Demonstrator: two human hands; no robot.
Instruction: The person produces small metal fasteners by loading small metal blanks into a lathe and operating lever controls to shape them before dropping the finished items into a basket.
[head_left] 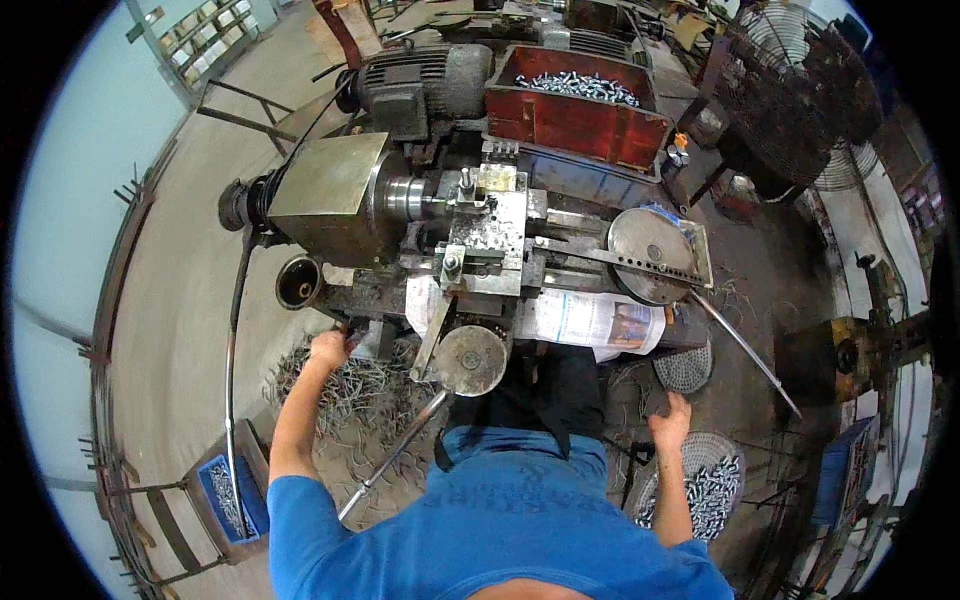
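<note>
In front of me stands a metal lathe, its bright cross slide point(492, 232) in the middle and its chuck point(405, 198) to the left. My left hand point(330, 348) is at the near left edge of the lathe bed, beside a grey metal block point(373, 341). Its fingers are curled closed; what they hold, if anything, is hidden. Low on the right, my right hand point(671, 424) hovers with its thumb apart from the fingers and nothing visible in it. Just below it, a round basket point(737, 452) holds many small shiny metal parts point(708, 500).
A red bin point(575, 128) full of metal parts sits behind the lathe. Two disc-shaped plates point(650, 254) point(469, 360) carry long rods. Metal shavings point(350, 390) cover the floor at left, near a blue tray point(250, 500). A large fan point(800, 90) stands far right.
</note>
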